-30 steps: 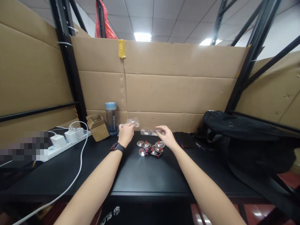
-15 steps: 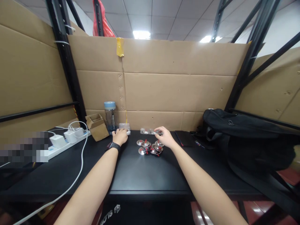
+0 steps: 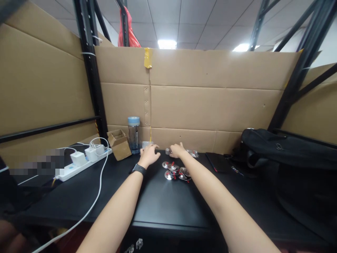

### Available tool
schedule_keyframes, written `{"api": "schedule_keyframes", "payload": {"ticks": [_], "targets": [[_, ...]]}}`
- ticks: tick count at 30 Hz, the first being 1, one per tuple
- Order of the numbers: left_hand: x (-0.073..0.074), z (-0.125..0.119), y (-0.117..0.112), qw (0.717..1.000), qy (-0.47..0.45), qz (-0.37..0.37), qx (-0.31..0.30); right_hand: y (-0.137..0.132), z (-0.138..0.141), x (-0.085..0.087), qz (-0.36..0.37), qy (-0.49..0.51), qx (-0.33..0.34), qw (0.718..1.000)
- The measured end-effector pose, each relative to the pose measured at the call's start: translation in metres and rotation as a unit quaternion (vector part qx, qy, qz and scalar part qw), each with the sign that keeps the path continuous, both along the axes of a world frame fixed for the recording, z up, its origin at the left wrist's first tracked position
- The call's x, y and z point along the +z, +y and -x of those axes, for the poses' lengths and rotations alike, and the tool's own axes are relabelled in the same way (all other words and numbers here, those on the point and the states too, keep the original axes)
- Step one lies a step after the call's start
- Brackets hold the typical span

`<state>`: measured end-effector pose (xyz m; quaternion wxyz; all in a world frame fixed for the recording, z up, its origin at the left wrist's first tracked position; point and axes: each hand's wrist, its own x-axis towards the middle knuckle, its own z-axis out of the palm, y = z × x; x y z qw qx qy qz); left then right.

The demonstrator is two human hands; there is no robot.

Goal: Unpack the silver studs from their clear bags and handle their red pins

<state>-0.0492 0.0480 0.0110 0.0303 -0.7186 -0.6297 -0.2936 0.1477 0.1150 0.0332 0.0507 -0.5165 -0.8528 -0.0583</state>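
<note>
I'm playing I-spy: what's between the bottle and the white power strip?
In the head view, a brown box sits between the bottle and the power strip. A white cable also loops past the strip's end.

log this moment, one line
left hand: by clear plastic packaging | right hand: at clear plastic packets | round silver metal discs: on black table

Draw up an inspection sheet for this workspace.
Surface: black table, smooth-looking.
Job's things: metal discs with red loops, piled; wrapped pieces behind them; clear packet near the bottle.
Clutter: upright bottle, cardboard box, black bag.
Grips: left grip spread, in front of the packet; right grip at the wrapped pieces, hold unclear.
Cables: white cable curves from beside the power strip past the table's front edge.
Surroundings: cardboard wall, metal rack.
</note>
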Motion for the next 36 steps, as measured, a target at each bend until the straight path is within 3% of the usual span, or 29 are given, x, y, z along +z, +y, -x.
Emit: {"api": "schedule_keyframes", "payload": {"ticks": [6,11,15,20,24,28,36], "targets": [[-0.001,-0.002,0.002,1.000,-0.018,0.001,-0.022,0.004,0.004,-0.001,-0.015,0.038,0.039,0.998],[-0.004,-0.012,0.002,0.991,-0.069,0.008,-0.119,-0.012,-0.017,0.017,-0.034,0.096,0.092,0.991],[0.000,-0.033,-0.008,0.983,-0.131,0.008,-0.128,-0.043,-0.039,0.035,-0.050,0.187,0.162,0.968],[0.000,-0.054,-0.017,0.940,-0.243,0.047,-0.234,-0.080,-0.064,0.052,-0.044,0.218,0.205,0.953],[-0.005,-0.058,-0.020,0.914,-0.270,0.074,-0.294,-0.084,-0.078,0.058,-0.002,0.224,0.199,0.954],[-0.007,-0.058,-0.022,0.914,-0.245,0.082,-0.313,-0.078,-0.082,0.061,0.031,0.177,0.214,0.960],[-0.003,-0.059,-0.020,0.913,-0.273,0.057,-0.298,-0.074,-0.064,0.064,-0.004,0.171,0.230,0.958]]}}
